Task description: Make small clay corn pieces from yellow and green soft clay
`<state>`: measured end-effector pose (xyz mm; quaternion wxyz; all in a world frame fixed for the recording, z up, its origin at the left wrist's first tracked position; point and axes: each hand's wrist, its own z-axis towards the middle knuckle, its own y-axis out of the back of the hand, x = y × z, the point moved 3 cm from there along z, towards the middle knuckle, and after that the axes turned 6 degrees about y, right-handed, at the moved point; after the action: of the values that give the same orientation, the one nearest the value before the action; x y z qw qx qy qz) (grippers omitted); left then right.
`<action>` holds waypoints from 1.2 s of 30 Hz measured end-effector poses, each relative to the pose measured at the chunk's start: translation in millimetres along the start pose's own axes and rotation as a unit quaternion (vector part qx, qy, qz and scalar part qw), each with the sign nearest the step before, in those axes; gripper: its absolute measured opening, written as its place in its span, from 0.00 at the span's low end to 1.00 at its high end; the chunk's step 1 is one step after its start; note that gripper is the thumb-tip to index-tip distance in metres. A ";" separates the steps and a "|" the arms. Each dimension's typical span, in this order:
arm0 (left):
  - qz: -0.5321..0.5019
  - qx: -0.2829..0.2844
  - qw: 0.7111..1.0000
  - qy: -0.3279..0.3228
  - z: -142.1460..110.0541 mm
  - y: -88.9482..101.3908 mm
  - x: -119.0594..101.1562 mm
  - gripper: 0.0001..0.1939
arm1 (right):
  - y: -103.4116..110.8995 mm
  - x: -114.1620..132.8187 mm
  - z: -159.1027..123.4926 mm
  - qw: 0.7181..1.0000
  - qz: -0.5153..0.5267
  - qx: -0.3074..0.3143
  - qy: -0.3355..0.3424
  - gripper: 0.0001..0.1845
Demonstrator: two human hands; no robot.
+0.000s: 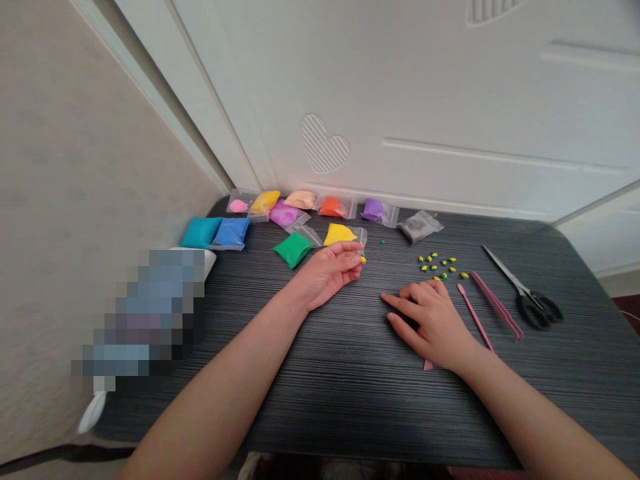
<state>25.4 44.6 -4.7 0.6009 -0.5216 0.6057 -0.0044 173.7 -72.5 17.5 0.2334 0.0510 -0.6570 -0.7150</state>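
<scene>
My left hand (pixel 334 275) is raised over the table with its fingers closed on a small yellow-and-green clay piece (pixel 363 260), which shows at the fingertips. To the right, my right hand (pixel 425 319) rests on the dark table (pixel 320 400), fingers apart and holding nothing. Just beyond its knuckles lie several little yellow-and-green clay pieces (pixel 434 268). A tiny green bit of clay (pixel 383 242) sits alone between the hands, farther back. Beside my right hand is a pink stick tool (pixel 475 313), its lower end hidden by the wrist.
Pink tweezers (pixel 493 300) and black-handled scissors (pixel 525 293) lie at the right. Bags of coloured clay line the back, with a green bag (pixel 294 249) and a yellow bag (pixel 340 235) nearest my left hand. A blurred-out package (pixel 160 300) is at the left; a white panel (pixel 425 100) stands behind.
</scene>
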 end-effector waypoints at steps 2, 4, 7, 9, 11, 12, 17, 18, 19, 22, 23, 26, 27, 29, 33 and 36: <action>-0.003 -0.003 1.000 0.000 0.1 0.4 0.2 0.11 | -0.3 0.3 0.0 1.000 0.000 -0.004 0.007 0.17; -0.003 -0.003 1.000 0.000 0.2 0.6 0.2 0.11 | -0.8 0.8 0.0 1.000 0.004 -0.005 0.017 0.17; 0.002 0.000 1.000 0.001 0.1 0.6 0.1 0.11 | -1.8 0.1 0.0 1.000 0.006 -0.002 0.009 0.17; 0.006 0.003 1.000 0.001 -0.1 0.6 -0.1 0.11 | -2.6 -1.0 0.1 1.000 0.005 0.000 -0.002 0.17; 0.007 0.004 1.000 0.000 -0.3 0.4 -0.2 0.11 | -3.1 -1.7 0.0 1.000 0.004 0.001 -0.008 0.17; 0.006 0.004 1.000 0.000 -0.3 0.4 -0.3 0.11 | -3.0 -2.0 -0.1 1.000 0.004 -0.003 -0.009 0.17; 0.003 0.000 1.000 -0.001 -0.2 0.3 -0.3 0.11 | -2.0 -1.7 -0.8 1.000 -0.001 -0.020 -0.003 0.17; 0.002 0.000 1.000 -0.001 -0.1 0.3 -0.3 0.11 | -2.2 -1.4 -0.7 1.000 -0.001 -0.017 0.001 0.16; 0.001 -0.001 1.000 0.000 -0.1 0.2 -0.3 0.11 | -2.5 -1.1 -0.6 1.000 -0.002 -0.015 0.004 0.16; -0.001 -0.001 1.000 0.001 -0.2 0.0 -0.3 0.11 | -3.5 -0.5 -0.4 1.000 0.001 -0.008 0.007 0.17; -0.001 0.000 1.000 0.000 -0.3 0.0 -0.3 0.12 | -3.8 -0.4 -0.5 1.000 0.002 -0.005 0.006 0.17; 0.001 0.000 1.000 -0.001 -0.2 0.3 -0.1 0.11 | -4.0 -0.9 -1.1 1.000 0.005 0.000 0.000 0.17; 0.001 0.000 1.000 -0.001 -0.1 0.4 0.1 0.11 | -3.7 -1.2 -1.3 1.000 0.006 -0.001 -0.002 0.17; 0.001 0.001 1.000 0.000 0.1 0.7 0.3 0.11 | -3.0 -1.7 -1.6 1.000 0.006 -0.004 -0.008 0.17; 0.000 0.002 1.000 -0.001 0.3 0.8 0.5 0.11 | -2.6 -0.7 -1.5 1.000 0.005 -0.012 -0.015 0.17; 0.001 0.003 1.000 0.000 0.3 0.7 0.5 0.11 | -4.3 1.6 -0.8 1.000 -0.004 -0.003 -0.013 0.18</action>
<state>25.3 44.8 -5.6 0.6027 -0.5193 0.6058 -0.0058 171.4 -73.8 13.6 0.2219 0.0436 -0.6573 -0.7189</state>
